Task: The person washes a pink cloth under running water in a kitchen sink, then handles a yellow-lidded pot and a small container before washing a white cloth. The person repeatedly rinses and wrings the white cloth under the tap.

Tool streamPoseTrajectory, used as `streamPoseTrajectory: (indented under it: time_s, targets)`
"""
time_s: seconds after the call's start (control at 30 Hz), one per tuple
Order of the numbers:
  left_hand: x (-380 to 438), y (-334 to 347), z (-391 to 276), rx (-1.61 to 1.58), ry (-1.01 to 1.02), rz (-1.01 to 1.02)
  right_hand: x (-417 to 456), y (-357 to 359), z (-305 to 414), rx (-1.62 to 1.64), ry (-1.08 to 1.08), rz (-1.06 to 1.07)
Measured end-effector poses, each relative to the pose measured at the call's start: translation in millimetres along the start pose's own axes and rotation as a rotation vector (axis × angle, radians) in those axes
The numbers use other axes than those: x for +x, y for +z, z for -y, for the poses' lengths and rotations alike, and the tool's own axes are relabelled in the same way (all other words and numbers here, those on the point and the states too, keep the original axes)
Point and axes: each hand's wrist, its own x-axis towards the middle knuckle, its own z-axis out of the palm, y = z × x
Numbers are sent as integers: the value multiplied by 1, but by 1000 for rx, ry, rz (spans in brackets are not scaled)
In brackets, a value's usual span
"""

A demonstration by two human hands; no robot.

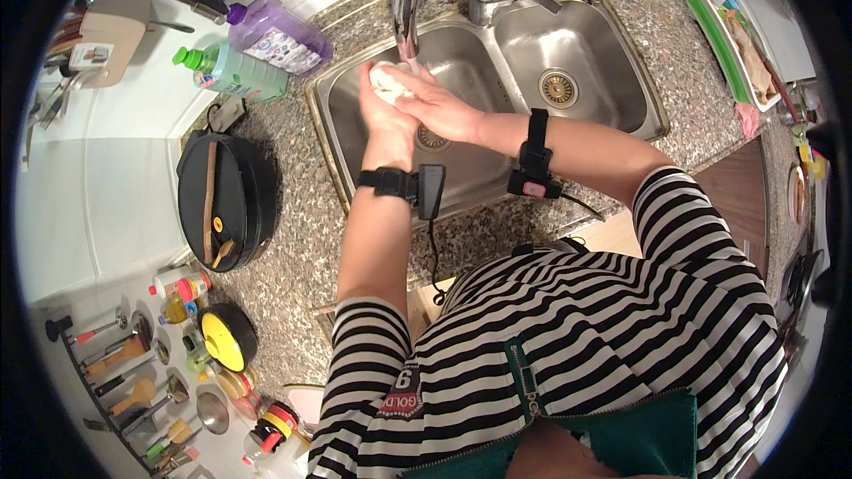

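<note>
Over the left basin of a steel double sink [459, 196], my left hand [386, 113] and my right hand [436, 103] are pressed around a soft white item [387, 82], perhaps a wet cloth. It sits between my palms and fingers, right under the mouth of the chrome faucet [406, 13]. Water seems to run from the spout onto my fingers. The lower side of the white item is hidden by my hands. Each wrist wears a black strap with a small device and a cable.
Purple [283, 36] and green [233, 73] plastic bottles stand left of the sink. A black lidded pan [226, 199] with a wooden stick on it and a yellow-lidded pot [226, 339] are on the granite counter. A green-and-white tray [722, 46] lies at the right.
</note>
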Motion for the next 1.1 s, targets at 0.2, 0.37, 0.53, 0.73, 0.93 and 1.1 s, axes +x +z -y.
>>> streamPoseTrajectory:
  time_s: [0.2,0.37,0.53,0.73,0.93,1.1]
  targets:
    - [-27,46,32,78,-132,-33,56,-49,-19,-384,-145,-312]
    - [6,10,-1,-26,-64,-77,7,-17,-8,-242,-166,49]
    - [-17,30,36,178,-132,-23,50,-28,-33,-298,-117,-191]
    - [-7,14,-1,33,-111,-50,11,-32,-2,-362,-66,1]
    - [-13,40,19,398,-185,-270,5,-44,-3,-518,-49,25]
    - [-1,22,31,587,-60,-243,16,-32,-11,-219,143,-189]
